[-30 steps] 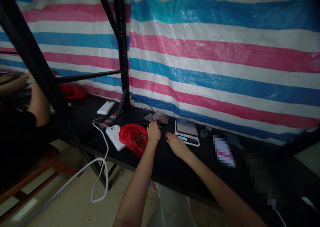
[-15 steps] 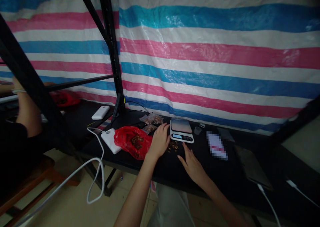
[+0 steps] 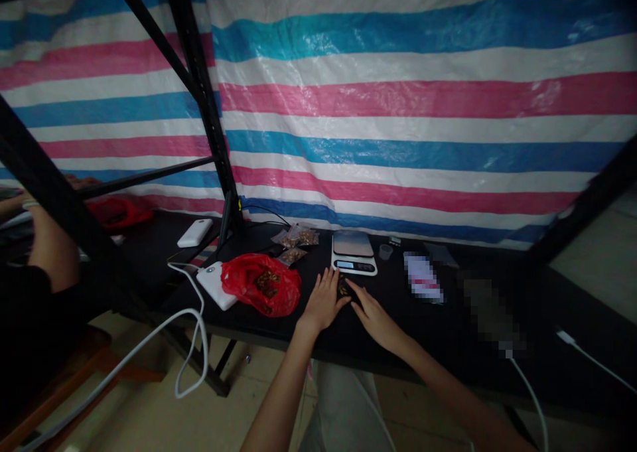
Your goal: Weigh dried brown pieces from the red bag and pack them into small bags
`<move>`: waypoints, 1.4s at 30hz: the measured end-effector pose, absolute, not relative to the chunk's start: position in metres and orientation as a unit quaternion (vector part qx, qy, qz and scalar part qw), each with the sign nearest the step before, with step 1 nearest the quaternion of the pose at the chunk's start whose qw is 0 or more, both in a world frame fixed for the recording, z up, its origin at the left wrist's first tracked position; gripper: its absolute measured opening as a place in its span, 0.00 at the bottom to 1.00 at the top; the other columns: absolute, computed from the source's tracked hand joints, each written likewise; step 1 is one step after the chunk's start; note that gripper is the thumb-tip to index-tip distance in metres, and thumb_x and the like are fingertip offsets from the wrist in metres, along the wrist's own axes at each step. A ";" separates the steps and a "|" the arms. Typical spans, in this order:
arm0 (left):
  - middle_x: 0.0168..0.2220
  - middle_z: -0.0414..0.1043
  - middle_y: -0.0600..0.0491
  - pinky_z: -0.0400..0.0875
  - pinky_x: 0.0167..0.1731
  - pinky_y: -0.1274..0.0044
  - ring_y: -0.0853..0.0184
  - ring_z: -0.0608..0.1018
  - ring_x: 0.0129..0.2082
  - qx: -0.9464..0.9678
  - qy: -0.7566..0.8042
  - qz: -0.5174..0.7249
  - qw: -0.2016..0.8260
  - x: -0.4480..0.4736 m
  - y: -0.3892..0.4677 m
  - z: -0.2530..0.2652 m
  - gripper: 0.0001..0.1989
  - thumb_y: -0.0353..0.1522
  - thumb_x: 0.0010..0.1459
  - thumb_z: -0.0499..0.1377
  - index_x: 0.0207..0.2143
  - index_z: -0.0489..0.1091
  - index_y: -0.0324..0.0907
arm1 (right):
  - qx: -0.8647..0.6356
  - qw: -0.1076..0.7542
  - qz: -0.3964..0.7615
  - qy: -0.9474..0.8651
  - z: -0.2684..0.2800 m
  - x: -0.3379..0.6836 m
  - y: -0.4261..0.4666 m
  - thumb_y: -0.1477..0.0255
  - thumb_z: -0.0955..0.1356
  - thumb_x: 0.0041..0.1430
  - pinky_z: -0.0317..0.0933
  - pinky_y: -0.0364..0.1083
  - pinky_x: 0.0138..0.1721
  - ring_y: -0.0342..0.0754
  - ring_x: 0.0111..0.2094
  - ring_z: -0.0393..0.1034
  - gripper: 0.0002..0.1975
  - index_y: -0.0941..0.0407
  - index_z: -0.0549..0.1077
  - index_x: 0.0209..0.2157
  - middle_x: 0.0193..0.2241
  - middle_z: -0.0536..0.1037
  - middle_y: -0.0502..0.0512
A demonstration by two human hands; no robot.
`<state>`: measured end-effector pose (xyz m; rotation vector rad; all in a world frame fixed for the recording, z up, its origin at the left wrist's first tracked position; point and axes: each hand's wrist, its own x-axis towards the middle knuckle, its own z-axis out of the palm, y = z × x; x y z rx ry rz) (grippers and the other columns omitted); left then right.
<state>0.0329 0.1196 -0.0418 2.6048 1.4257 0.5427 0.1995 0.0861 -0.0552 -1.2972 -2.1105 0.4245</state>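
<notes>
Black tabletop (image 3: pixel 432 336) bears loose brown pieces (image 3: pixel 342 286) beside the scale (image 3: pixel 354 253), left hand (image 3: pixel 322 301) and right hand (image 3: pixel 374 316) open around them.

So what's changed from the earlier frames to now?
The left hand has moved right, away from the crumpled red plastic bag, to beside the small brown pieces in front of the white digital scale. The right hand shifted right, then closed in on their other side; neither visibly grips anything. The bag, scale and small clear plastic bags stay put.
</notes>
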 end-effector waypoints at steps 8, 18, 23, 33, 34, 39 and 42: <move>0.58 0.55 0.45 0.55 0.55 0.66 0.60 0.56 0.59 0.854 0.475 0.195 0.086 0.048 0.100 -0.037 0.19 0.27 0.60 0.44 0.53 0.59 0.41 | -0.506 0.454 0.195 -0.707 -0.051 0.220 0.094 0.74 0.59 0.54 0.55 0.53 0.53 0.49 0.48 0.63 0.17 0.54 0.67 0.45 0.45 0.70 0.56; 0.52 0.63 0.46 0.67 0.44 0.76 0.66 0.71 0.48 0.823 0.483 0.247 0.170 0.037 0.093 -0.022 0.15 0.22 0.58 0.44 0.44 0.64 0.41 | -0.475 0.428 0.236 -0.732 -0.037 0.215 0.086 0.77 0.59 0.54 0.55 0.52 0.51 0.48 0.46 0.64 0.13 0.53 0.73 0.35 0.43 0.71 0.54; 0.44 0.69 0.47 0.67 0.42 0.74 0.65 0.74 0.42 0.774 0.489 0.353 0.193 0.031 0.099 -0.027 0.13 0.23 0.57 0.47 0.39 0.67 0.41 | -0.468 0.423 0.202 -0.749 -0.032 0.212 0.093 0.78 0.58 0.55 0.56 0.51 0.50 0.47 0.46 0.64 0.14 0.52 0.73 0.34 0.42 0.71 0.53; 0.38 0.74 0.44 0.68 0.41 0.72 0.62 0.75 0.40 0.483 0.402 0.634 0.450 -0.008 0.126 -0.035 0.14 0.36 0.47 0.60 0.35 0.70 0.36 | -0.559 0.313 0.076 -0.764 -0.046 0.177 0.118 0.61 0.68 0.48 0.57 0.56 0.48 0.56 0.47 0.60 0.27 0.58 0.65 0.49 0.43 0.67 0.61; 0.38 0.74 0.44 0.68 0.41 0.72 0.61 0.75 0.41 0.471 0.400 0.646 0.449 -0.017 0.127 -0.031 0.16 0.37 0.47 0.60 0.36 0.69 0.36 | -0.556 0.313 0.076 -0.766 -0.047 0.172 0.119 0.60 0.69 0.47 0.57 0.56 0.48 0.56 0.47 0.60 0.28 0.58 0.65 0.49 0.43 0.66 0.61; 0.36 0.74 0.47 0.69 0.38 0.73 0.62 0.76 0.38 0.561 0.448 0.591 0.369 -0.072 0.137 -0.004 0.15 0.38 0.47 0.59 0.36 0.70 0.37 | -0.501 0.345 0.107 -0.786 -0.051 0.152 0.122 0.65 0.70 0.46 0.58 0.53 0.48 0.54 0.46 0.61 0.21 0.56 0.70 0.43 0.42 0.65 0.59; 0.33 0.74 0.49 0.69 0.35 0.75 0.64 0.76 0.33 0.659 0.500 0.472 0.305 -0.102 0.142 0.007 0.13 0.37 0.49 0.58 0.35 0.71 0.39 | -0.475 0.364 0.133 -0.790 -0.052 0.149 0.123 0.72 0.68 0.50 0.60 0.50 0.46 0.50 0.43 0.63 0.11 0.55 0.71 0.38 0.38 0.66 0.56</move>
